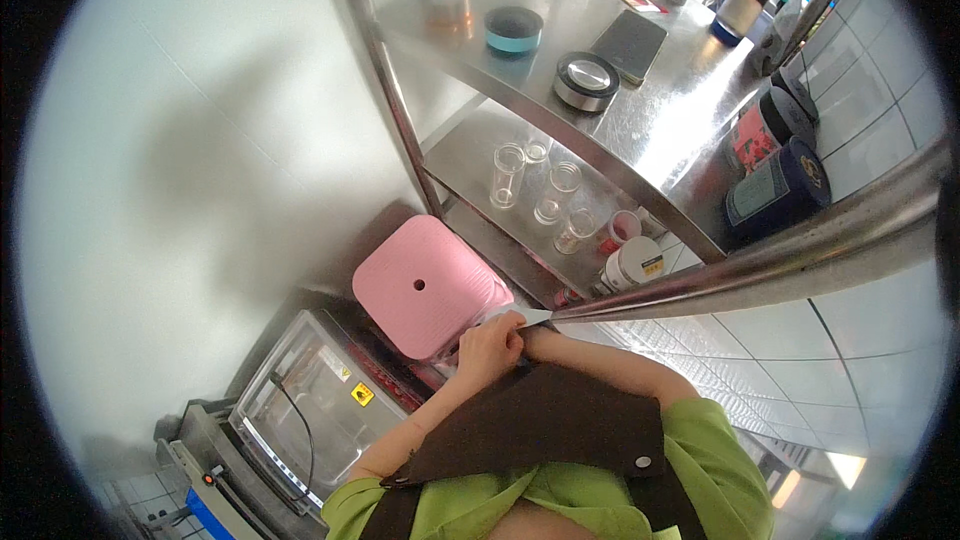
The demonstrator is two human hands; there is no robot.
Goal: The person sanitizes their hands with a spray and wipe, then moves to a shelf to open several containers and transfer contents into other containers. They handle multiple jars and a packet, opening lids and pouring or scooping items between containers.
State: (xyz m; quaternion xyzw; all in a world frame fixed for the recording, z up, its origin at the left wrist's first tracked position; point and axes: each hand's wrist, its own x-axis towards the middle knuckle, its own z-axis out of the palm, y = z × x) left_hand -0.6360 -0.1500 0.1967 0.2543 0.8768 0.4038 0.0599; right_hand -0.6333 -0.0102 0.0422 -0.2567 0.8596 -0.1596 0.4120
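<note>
My left hand [491, 345] is raised close to the dark apron [540, 420], fingers curled at the edge of a thin white sheet [535, 316]. Its material is unclear, and the grip appears to be a pinch. From the right my forearm [592, 360] reaches in behind the left hand, so my right hand's fingers are hidden. Just beyond both hands stands a pink plastic stool [450, 270] with a round hole in its ribbed top. Something translucent, perhaps a plastic bag, lies between the stool and my left hand.
A steel shelf rack [645, 195] carries drinking glasses [508, 176], a phone [630, 46], a round steel-rimmed device [587, 81], a teal-banded round container [514, 30] and canisters [780, 187]. At left sits a clear-lidded machine [315, 397] with a black cable. A white wall [187, 165] bounds the left.
</note>
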